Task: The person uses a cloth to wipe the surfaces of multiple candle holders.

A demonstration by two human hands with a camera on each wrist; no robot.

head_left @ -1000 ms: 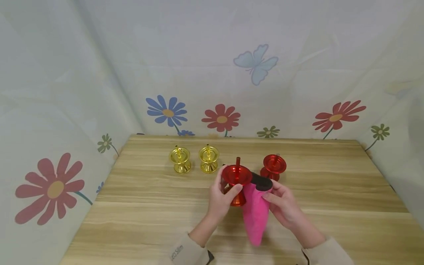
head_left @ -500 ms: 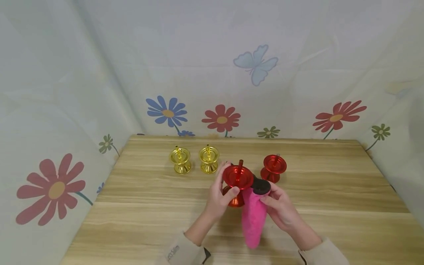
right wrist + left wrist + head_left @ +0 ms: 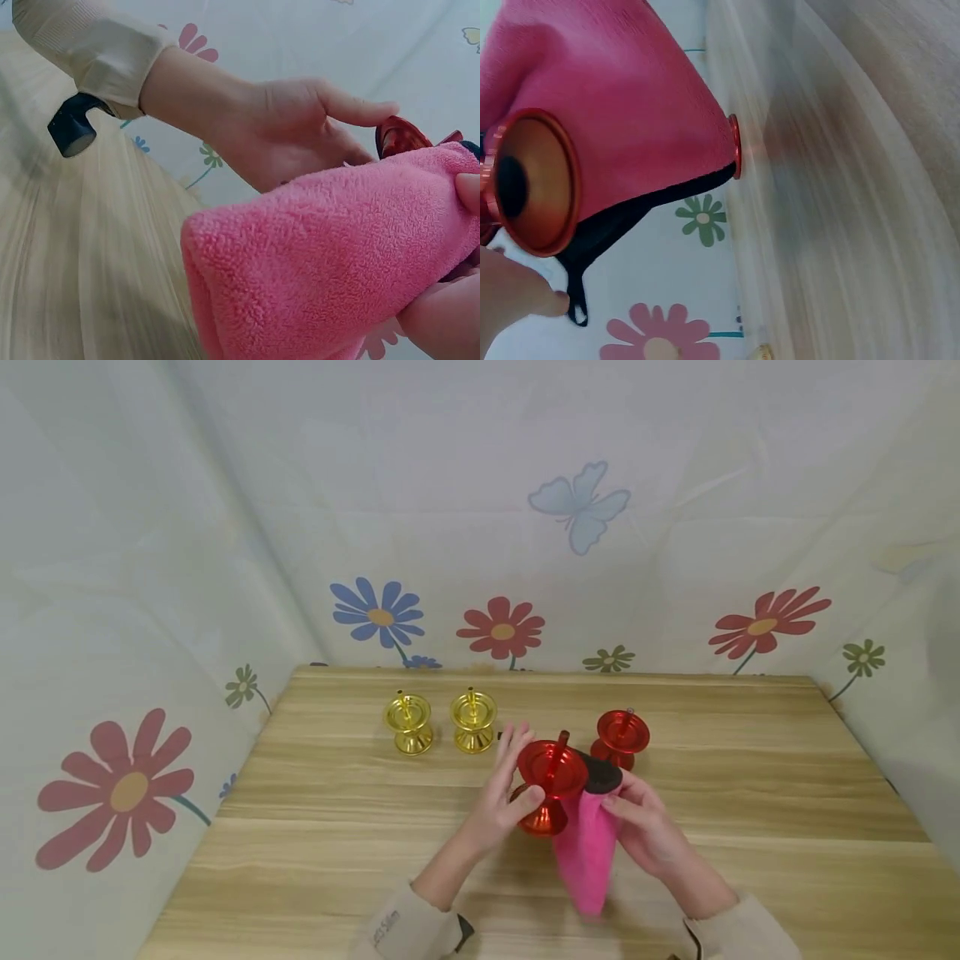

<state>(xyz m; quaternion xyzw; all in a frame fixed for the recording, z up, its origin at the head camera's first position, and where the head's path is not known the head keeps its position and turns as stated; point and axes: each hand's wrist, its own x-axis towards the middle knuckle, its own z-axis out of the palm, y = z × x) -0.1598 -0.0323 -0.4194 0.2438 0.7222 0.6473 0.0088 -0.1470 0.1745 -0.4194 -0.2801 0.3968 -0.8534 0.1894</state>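
Note:
In the head view my left hand holds a red metal candle holder, thumb at its waist and fingers extended behind its dish. The holder is tilted, its dish and central tube leaning right. My right hand pinches a pink terry cloth near its black edge; the cloth hangs down right behind the holder. The left wrist view shows the holder's hollow base in front of the cloth, and a black loop near a fingertip. Cloth hides most of the holder in the right wrist view.
Two gold candle holders stand upright side by side at the back left of the wooden table. Another red candle holder stands behind my right hand, partly covered. A flower-printed curtain encloses the table's back and sides.
The held red candle holder has shifted slightly right and toward me, and tilts more to the right. My left fingers have straightened out. The cloth has swung a little right.

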